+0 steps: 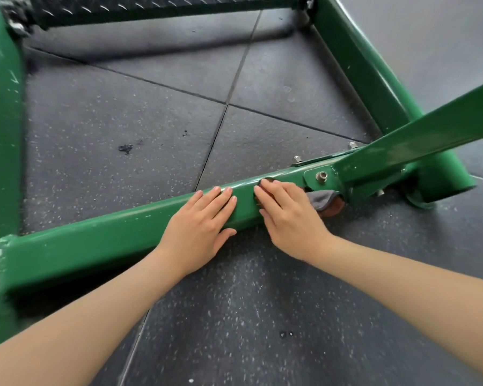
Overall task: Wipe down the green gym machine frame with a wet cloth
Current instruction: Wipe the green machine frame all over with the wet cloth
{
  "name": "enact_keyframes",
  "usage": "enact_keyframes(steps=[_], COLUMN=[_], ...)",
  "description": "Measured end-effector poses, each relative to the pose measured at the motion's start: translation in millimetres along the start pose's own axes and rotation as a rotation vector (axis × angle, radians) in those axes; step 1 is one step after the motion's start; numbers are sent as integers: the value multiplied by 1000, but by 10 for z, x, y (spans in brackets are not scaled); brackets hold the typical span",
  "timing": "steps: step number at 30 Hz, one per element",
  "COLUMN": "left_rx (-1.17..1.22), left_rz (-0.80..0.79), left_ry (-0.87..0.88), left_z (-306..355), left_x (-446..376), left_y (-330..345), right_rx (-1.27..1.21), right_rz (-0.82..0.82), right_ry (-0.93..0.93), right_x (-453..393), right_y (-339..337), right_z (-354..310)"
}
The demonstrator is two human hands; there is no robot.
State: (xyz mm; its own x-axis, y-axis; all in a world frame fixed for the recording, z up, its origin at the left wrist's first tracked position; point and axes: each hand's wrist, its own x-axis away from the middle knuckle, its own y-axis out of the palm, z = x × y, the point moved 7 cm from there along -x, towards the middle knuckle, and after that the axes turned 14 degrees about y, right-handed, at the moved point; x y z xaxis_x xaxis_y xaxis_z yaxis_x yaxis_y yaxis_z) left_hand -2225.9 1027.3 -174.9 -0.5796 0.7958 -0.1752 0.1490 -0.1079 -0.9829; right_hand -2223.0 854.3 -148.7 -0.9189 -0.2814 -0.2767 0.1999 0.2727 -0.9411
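Two hands rest on the green frame [101, 240]: left hand [200, 232] with fingers flat on the bar, right hand [289, 218] pressing the grey cloth [322, 200] under its palm beside a bolted bracket [319, 178]. Speckled rubber floor [123, 112] surrounds them.

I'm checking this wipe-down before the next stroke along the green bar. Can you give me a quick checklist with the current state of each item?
1. Cloth under the right hand: ok, partly hidden.
2. Cloth on the green bar: ok.
3. Left hand flat on the bar, steadying: ok.
4. Cloth wet enough: cannot tell.
5. Path leftward free: not ok, left hand lies in it.
6. Bolt at the joint clear of fingers: ok.
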Motion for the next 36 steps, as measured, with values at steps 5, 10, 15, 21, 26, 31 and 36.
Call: enact_keyframes(steps=[5,10,15,21,26,31,36], left_rx=[-3,-12,-11,9,5,-5,-3], left_rz=[-20,2,17,3,11,5,-5], left_ry=[6,-6,10,-6,-15,-29,-44], left_z=[1,27,-3,-2,-28,-57,-97], left_x=[18,14,14,45,60,103,120], left_y=[29,31,8,24,-32,-94,-113], right_rx=[144,-50,18,13,51,215,66], right_rz=[-37,-143,-118,-81,-129,-74,-182], right_ry=[14,-121,-97,32,-22,313,-33], right_x=[-8,55,-58,21,-63,-169,-7], right_y=[-141,121,62,145,70,31,193], right_z=[532,77,251,49,168,237,-239])
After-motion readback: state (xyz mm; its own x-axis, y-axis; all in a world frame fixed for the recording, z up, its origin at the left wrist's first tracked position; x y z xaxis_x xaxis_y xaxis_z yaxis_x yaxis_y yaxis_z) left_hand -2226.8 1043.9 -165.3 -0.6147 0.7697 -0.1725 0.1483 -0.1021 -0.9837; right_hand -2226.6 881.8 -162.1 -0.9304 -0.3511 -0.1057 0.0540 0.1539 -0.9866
